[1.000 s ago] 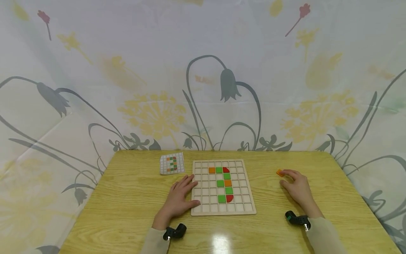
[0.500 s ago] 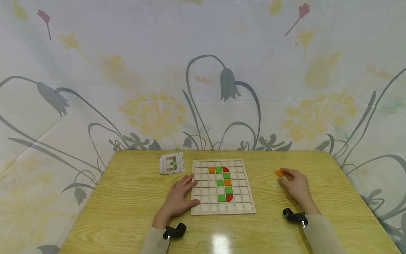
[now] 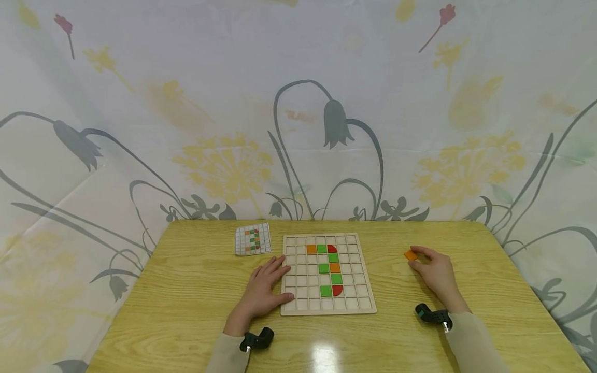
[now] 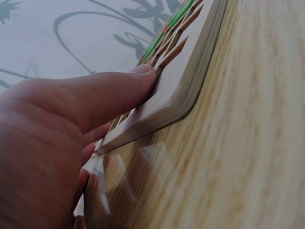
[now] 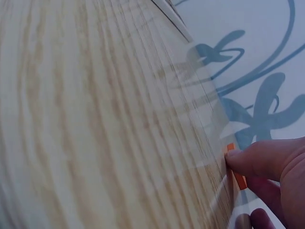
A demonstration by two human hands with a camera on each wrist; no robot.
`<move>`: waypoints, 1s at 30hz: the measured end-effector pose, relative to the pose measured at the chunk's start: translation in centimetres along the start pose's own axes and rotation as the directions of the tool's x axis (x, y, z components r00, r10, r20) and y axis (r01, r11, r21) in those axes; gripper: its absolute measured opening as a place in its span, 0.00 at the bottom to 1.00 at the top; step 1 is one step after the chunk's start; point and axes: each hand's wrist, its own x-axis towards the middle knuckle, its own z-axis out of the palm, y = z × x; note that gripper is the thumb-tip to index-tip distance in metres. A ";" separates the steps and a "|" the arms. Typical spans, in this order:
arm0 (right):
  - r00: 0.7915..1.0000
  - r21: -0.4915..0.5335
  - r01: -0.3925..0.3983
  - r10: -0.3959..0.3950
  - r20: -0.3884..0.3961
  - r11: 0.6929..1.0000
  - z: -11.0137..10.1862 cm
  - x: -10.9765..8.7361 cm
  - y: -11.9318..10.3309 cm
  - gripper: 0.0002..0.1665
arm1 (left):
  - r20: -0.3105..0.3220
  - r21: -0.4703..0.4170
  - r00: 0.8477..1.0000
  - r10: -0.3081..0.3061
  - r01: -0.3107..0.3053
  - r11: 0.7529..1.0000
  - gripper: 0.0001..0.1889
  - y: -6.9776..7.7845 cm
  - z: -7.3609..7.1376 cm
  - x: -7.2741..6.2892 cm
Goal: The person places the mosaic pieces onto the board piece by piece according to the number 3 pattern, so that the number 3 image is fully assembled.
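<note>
In the head view my right hand (image 3: 436, 272) is at the right of the table, pinching an orange square tile (image 3: 410, 255) between thumb and fingers. The right wrist view shows the orange tile (image 5: 237, 167) edge-on by the thumb. My left hand (image 3: 263, 292) rests with spread fingers on the left edge of a wooden grid board (image 3: 298, 309). Its thumb (image 4: 119, 90) lies over the board's rim in the left wrist view. Green, orange and red tiles sit in the board's cells, including a green tile (image 3: 326, 291) and a red rounded tile (image 3: 337, 290) in the lowest filled row.
A paper card (image 3: 240, 243) printed with a grid and coloured shapes lies behind my left hand, left of the board. The wooden table (image 3: 186, 290) ends at a flower-printed cloth (image 3: 224, 77) at the back.
My right hand has shifted slightly left with the orange tile, more of which showed half a second ago than at first. The left hand and board stay put.
</note>
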 end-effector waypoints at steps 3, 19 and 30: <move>1.000 0.001 0.000 0.000 -0.011 1.000 0.1 0.1 0.1 0.24 | 0.002 -0.002 1.000 -0.001 0.001 1.000 0.37 0.0 0.0 0.0; 1.000 0.007 -0.026 0.026 -0.009 1.000 0.0 -0.1 0.0 0.25 | -0.002 -0.010 1.000 0.002 -0.002 1.000 0.37 0.1 0.0 0.0; 0.999 0.028 -0.026 0.025 0.019 0.999 -0.4 -0.4 0.0 0.25 | -0.004 0.000 1.000 -0.001 0.001 1.000 0.37 0.1 0.1 0.0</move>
